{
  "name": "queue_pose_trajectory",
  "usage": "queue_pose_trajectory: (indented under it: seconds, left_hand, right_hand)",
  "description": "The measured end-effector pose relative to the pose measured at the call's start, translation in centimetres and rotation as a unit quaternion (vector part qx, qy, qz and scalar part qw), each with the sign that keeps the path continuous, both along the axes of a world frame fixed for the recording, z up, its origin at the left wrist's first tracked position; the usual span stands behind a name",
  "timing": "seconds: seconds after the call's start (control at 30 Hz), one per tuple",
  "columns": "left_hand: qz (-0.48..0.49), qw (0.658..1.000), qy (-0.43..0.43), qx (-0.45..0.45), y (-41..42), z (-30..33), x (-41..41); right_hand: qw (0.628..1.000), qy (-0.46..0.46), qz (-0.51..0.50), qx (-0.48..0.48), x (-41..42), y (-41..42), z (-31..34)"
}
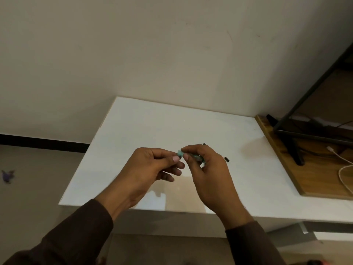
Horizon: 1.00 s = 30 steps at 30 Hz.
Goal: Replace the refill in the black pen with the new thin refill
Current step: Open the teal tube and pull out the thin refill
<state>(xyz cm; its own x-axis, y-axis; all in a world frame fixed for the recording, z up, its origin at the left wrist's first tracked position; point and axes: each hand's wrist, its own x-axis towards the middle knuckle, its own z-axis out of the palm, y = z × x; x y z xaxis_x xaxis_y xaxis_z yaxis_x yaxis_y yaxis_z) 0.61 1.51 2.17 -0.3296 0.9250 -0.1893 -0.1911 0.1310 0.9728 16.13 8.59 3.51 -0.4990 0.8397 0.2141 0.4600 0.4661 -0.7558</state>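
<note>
Both hands (152, 165) (208, 169) are pinched on a teal pen part (180, 153) held crosswise between their fingers (175, 158), above the bench (172, 121).

Both hands — left hand (152, 165), right hand (208, 169) — pinch a teal piece (180, 153) above the white table (172, 123).
</note>
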Motion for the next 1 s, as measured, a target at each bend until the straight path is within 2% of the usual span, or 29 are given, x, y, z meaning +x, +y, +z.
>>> queue_pose_trajectory:
  seconds: [0.4,0.77,1.0]
  left_hand:
    - [0.013,0.997,-0.069,-0.014,-0.03,0.29,-0.22]
    - [-0.022,0.987,-0.159,0.000,0.03,0.01,-0.53]
    - [-0.017,0.991,-0.135,-0.009,-0.02,0.15,-0.50]
  right_hand:
    - [0.986,-0.095,0.011,0.138,-0.18,-0.47,0.49]
    - [0.981,-0.092,0.008,0.169,-0.11,-0.30,0.55]
    - [0.982,-0.110,0.008,0.156,-0.06,-0.18,0.72]
